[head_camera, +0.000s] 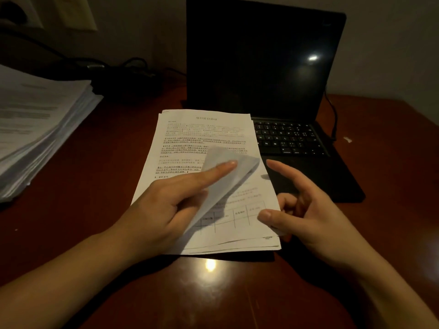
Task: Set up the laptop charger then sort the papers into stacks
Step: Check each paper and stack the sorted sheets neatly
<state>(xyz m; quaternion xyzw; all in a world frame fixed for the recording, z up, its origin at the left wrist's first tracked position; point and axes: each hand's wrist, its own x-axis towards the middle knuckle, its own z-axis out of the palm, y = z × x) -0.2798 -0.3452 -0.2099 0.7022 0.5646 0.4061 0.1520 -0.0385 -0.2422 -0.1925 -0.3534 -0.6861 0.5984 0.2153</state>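
Peeling the top sheet (pixel 228 184) off the stack (pixel 202 136) on the desk (pixel 95 174), the left hand (pixel 164 210) pinches its curl between closed fingers; the right hand (pixel 313 210) pinches the stack's edge. A second page could cling and lift too.

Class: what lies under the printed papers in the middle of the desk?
Under the papers: the reddish wooden desk and the left side of the open laptop; its keys there are hidden.

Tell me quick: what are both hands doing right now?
Left hand: holds the lifted sheet.
Right hand: pinches the right edge of the small paper stack.
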